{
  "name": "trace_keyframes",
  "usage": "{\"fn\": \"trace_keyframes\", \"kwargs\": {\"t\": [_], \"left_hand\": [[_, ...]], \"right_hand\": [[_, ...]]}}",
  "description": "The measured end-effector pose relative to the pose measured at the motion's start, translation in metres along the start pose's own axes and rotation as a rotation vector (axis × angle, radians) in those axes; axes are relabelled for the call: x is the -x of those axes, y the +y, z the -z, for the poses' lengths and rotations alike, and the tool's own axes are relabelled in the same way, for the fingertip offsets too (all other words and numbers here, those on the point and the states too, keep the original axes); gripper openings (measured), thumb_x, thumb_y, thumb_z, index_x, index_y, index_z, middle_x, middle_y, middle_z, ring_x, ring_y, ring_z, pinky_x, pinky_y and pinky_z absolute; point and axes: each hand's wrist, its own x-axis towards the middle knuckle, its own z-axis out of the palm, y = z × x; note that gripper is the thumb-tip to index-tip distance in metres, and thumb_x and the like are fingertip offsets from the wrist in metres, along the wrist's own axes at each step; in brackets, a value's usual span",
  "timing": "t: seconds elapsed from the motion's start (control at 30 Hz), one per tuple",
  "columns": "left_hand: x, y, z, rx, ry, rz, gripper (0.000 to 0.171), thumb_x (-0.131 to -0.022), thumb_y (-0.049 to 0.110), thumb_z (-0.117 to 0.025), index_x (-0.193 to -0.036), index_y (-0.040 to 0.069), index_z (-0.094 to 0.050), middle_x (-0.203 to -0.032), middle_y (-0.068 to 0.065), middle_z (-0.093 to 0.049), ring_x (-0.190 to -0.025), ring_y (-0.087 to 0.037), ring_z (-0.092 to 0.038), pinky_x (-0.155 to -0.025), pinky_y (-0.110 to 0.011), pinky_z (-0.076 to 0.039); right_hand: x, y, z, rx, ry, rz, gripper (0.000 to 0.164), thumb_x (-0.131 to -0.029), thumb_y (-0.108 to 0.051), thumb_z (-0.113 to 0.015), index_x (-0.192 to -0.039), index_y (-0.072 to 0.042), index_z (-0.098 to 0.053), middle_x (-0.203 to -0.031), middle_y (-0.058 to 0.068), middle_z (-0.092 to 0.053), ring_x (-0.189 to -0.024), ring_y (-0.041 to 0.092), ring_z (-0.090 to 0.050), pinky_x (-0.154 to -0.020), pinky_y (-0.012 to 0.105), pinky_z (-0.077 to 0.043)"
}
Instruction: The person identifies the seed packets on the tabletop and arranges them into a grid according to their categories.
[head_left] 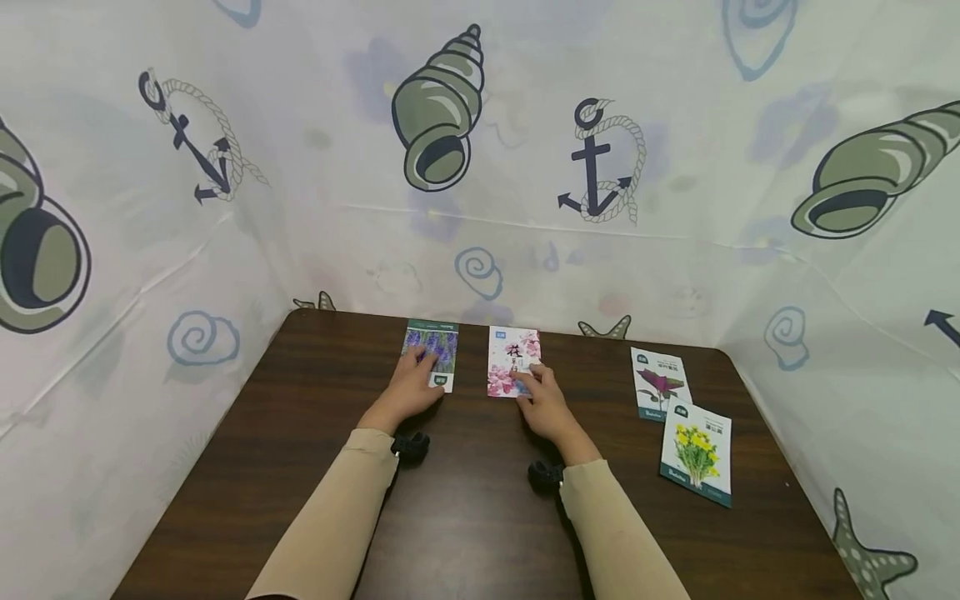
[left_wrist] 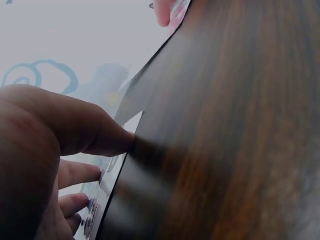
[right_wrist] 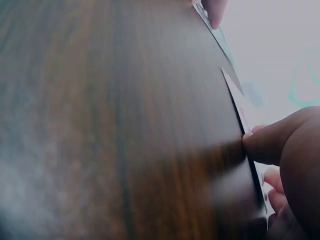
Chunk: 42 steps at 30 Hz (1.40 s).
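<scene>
A purple-flower seed packet [head_left: 444, 343] lies near the table's far edge. My left hand [head_left: 408, 387] holds it from the near side, fingers over its face and thumb [left_wrist: 107, 135] at its near edge. To its right is a pink-blossom seed packet [head_left: 502, 367]. My right hand [head_left: 546, 406] pinches that one at its lower right, with the thumb [right_wrist: 265, 145] on the near edge and the other fingers curled over the face. A gap of table separates the two packets. The wrist views show both packets almost edge-on, so their undersides are hidden.
On the right of the brown table [head_left: 465, 517], a yellow-flower packet [head_left: 696, 454] overlaps the lower corner of a dark-pink-flower packet [head_left: 660, 383]. A printed sheet [head_left: 525, 250] with shells and anchors hangs behind the table and along its sides.
</scene>
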Motion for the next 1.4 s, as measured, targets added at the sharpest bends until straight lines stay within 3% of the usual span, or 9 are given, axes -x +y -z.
{"fn": "trace_keyframes", "kwargs": {"t": [0.1, 0.3, 0.43, 0.77, 0.97, 1.1, 1.23, 1.4], "left_hand": [[-0.003, -0.002, 0.0, 0.01, 0.009, 0.002, 0.078, -0.101, 0.03, -0.07, -0.169, 0.005, -0.039, -0.178, -0.023, -0.017, -0.166, -0.047, -0.018, -0.13, -0.069, -0.031], [-0.005, -0.004, -0.001, 0.009, 0.012, 0.006, 0.078, -0.1, 0.032, -0.073, -0.167, 0.007, -0.042, -0.176, -0.021, -0.023, -0.165, -0.045, -0.024, -0.129, -0.067, -0.034], [-0.006, -0.004, -0.003, -0.01, 0.009, -0.005, 0.078, -0.102, 0.033, -0.072, -0.168, 0.007, -0.04, -0.177, -0.021, -0.022, -0.166, -0.044, -0.023, -0.13, -0.066, -0.034], [-0.006, -0.004, -0.003, -0.027, -0.005, 0.002, 0.08, -0.103, 0.034, -0.069, -0.17, 0.004, -0.036, -0.179, -0.023, -0.018, -0.168, -0.049, -0.014, -0.134, -0.068, -0.024], [-0.006, -0.006, -0.003, -0.046, -0.007, -0.027, 0.08, -0.102, 0.034, -0.069, -0.169, 0.002, -0.038, -0.18, -0.025, -0.018, -0.17, -0.048, -0.009, -0.137, -0.066, -0.014], [-0.006, -0.006, -0.003, -0.055, -0.015, -0.04, 0.079, -0.104, 0.034, -0.068, -0.169, 0.001, -0.038, -0.181, -0.026, -0.016, -0.171, -0.046, -0.002, -0.139, -0.063, -0.006], [-0.005, -0.005, -0.002, -0.07, -0.022, -0.048, 0.077, -0.105, 0.033, -0.066, -0.169, 0.001, -0.037, -0.181, -0.026, -0.016, -0.171, -0.045, -0.001, -0.14, -0.062, -0.003], [-0.002, -0.001, 0.001, -0.078, -0.027, -0.049, 0.076, -0.106, 0.033, -0.065, -0.169, 0.002, -0.037, -0.181, -0.026, -0.016, -0.171, -0.046, -0.003, -0.14, -0.061, -0.003]], "right_hand": [[-0.001, 0.001, 0.0, 0.016, -0.01, -0.002, 0.051, -0.11, -0.014, -0.065, -0.16, -0.02, -0.057, -0.169, 0.023, -0.038, -0.157, 0.048, -0.041, -0.128, 0.066, -0.037], [-0.002, 0.003, 0.003, 0.033, -0.084, 0.009, 0.054, -0.111, -0.023, -0.065, -0.163, -0.019, -0.053, -0.179, 0.017, -0.032, -0.169, 0.04, -0.022, -0.137, 0.066, -0.014], [-0.001, 0.003, 0.006, 0.015, -0.104, 0.004, 0.05, -0.112, -0.022, -0.063, -0.161, -0.018, -0.054, -0.18, 0.017, -0.028, -0.171, 0.039, -0.017, -0.138, 0.066, -0.012], [0.0, 0.004, 0.006, -0.01, -0.102, -0.009, 0.048, -0.111, -0.02, -0.063, -0.159, -0.017, -0.056, -0.182, 0.016, -0.024, -0.171, 0.037, -0.015, -0.138, 0.065, -0.009], [-0.002, 0.007, 0.007, -0.057, -0.113, -0.031, 0.052, -0.112, -0.026, -0.064, -0.163, -0.022, -0.053, -0.183, 0.013, -0.019, -0.172, 0.033, -0.01, -0.139, 0.063, -0.007], [-0.002, 0.011, 0.009, -0.182, -0.107, -0.065, 0.06, -0.112, -0.029, -0.064, -0.168, -0.031, -0.044, -0.185, 0.006, -0.015, -0.173, 0.03, -0.003, -0.138, 0.066, -0.007], [0.002, 0.018, 0.015, -0.389, -0.078, -0.127, 0.063, -0.113, -0.034, -0.062, -0.17, -0.041, -0.038, -0.186, -0.007, -0.01, -0.174, 0.026, 0.004, -0.136, 0.071, -0.003], [0.012, 0.027, 0.022, -0.669, 0.021, -0.096, 0.061, -0.115, -0.024, -0.058, -0.172, -0.03, -0.037, -0.185, -0.005, -0.015, -0.174, 0.024, 0.005, -0.138, 0.065, 0.0]]}}
